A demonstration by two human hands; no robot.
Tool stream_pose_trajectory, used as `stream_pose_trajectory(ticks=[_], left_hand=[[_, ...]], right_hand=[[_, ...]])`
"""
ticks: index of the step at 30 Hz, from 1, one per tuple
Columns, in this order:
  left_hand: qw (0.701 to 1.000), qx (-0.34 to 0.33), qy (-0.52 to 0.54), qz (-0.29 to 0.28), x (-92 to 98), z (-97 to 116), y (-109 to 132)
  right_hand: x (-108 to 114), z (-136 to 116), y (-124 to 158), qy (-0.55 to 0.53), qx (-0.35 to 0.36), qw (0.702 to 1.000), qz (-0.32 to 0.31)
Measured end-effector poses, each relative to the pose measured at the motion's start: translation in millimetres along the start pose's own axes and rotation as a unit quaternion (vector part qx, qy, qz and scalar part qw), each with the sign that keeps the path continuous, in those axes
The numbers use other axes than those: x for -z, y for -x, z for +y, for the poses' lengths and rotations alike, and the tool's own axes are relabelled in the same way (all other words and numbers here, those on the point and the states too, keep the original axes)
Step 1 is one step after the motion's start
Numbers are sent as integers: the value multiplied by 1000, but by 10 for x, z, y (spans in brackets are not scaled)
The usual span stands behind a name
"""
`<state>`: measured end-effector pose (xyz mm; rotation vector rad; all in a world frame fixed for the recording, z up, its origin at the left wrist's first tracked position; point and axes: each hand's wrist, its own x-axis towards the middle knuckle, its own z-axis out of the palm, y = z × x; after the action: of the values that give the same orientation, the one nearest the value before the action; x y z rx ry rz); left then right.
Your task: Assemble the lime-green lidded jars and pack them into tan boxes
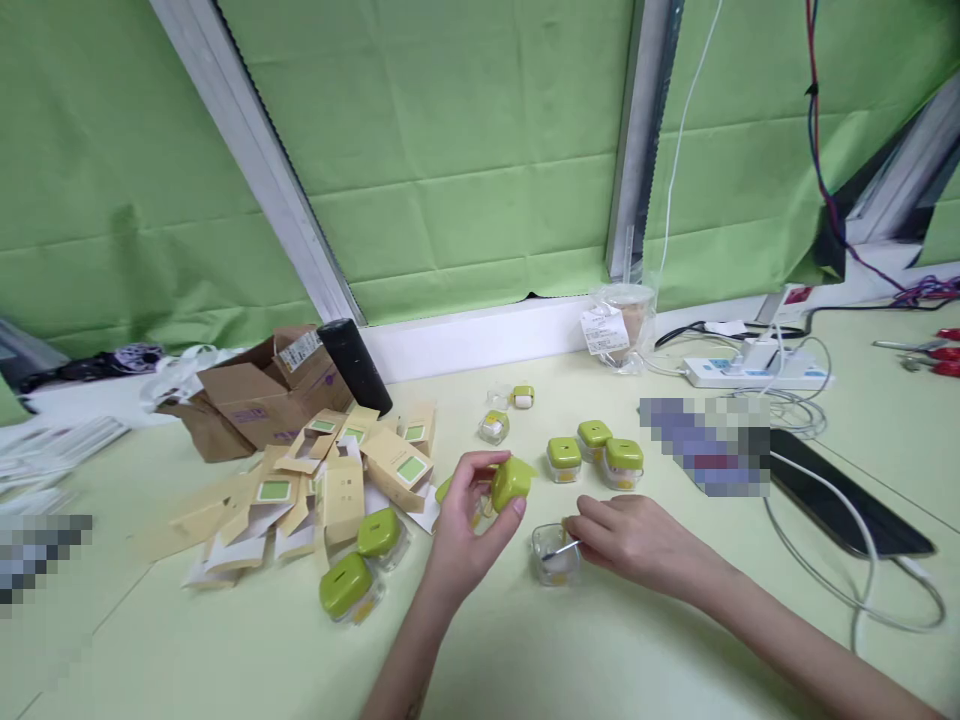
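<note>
My left hand (469,530) is raised a little above the table with its fingers closed on a green lid (511,482). Just right of it stands an open clear jar (555,553) on the table. My right hand (634,540) lies beside that jar, pinching a thin metal tool (564,549) whose tip reaches into the jar. Three closed green-lidded jars (595,453) stand together just beyond my hands. Two more green-lidded jars (366,565) sit to the left, near my left forearm.
A heap of small tan cartons (337,480) and torn brown boxes (259,400) fills the left side, with a black cylinder (354,365) behind. A plastic cup (628,325), a power strip (757,372), cables and a dark flat device (840,495) lie to the right.
</note>
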<state>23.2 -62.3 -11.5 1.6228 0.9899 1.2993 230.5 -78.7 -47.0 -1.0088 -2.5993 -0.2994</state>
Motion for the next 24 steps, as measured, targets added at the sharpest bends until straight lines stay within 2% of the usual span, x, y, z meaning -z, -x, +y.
stream_pose_trajectory(ticks=[2,5,11,16,20,24], left_hand=[[998,4,-47,-42,62,-1,-17],[991,8,-104,-83,123,-11,-32],[984,20,-143,-105,117,-50,-23],[972,49,-166,-159,98,-58,-16],[956,84,-178,-217,28,-91,31],[934,76,-200,-286,-88,-137,85]], right_hand=[[26,-6,-7,16,6,1000,-13],[44,5,-16,-8,-22,999,-29],[-25,-10,-18,-13,-70,997,-43],[32,-69,-24,-118,-103,986,-63],[152,13,19,-228,-118,966,-26],[195,94,18,-275,-180,944,19]])
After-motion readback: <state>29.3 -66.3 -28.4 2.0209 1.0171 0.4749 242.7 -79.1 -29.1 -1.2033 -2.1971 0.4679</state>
